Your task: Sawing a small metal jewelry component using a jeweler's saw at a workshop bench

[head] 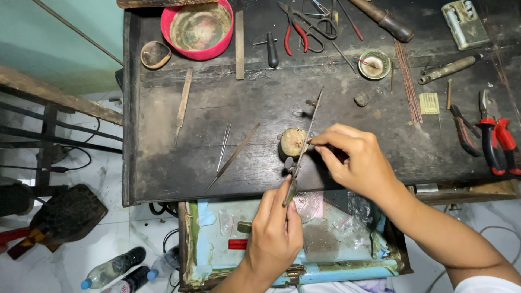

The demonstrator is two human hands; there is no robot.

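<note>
My left hand (277, 230) grips the handle end of a long thin metal file (304, 142), which slants up across the dark wooden workbench (163, 135). My right hand (355, 160) pinches something tiny at its fingertips against the file's middle; the piece itself is too small to make out. Just left of those fingertips sits a round, worn wooden block (292, 141) at the bench's near edge.
Tweezers (223, 146) and a thin rod (233, 157) lie left of the block. A red bowl (197, 28), scissors (315, 24) and red-handled pliers (496, 142) lie around the bench. An open drawer (217, 228) with plastic bags is below. Bottles (114, 268) stand on the floor.
</note>
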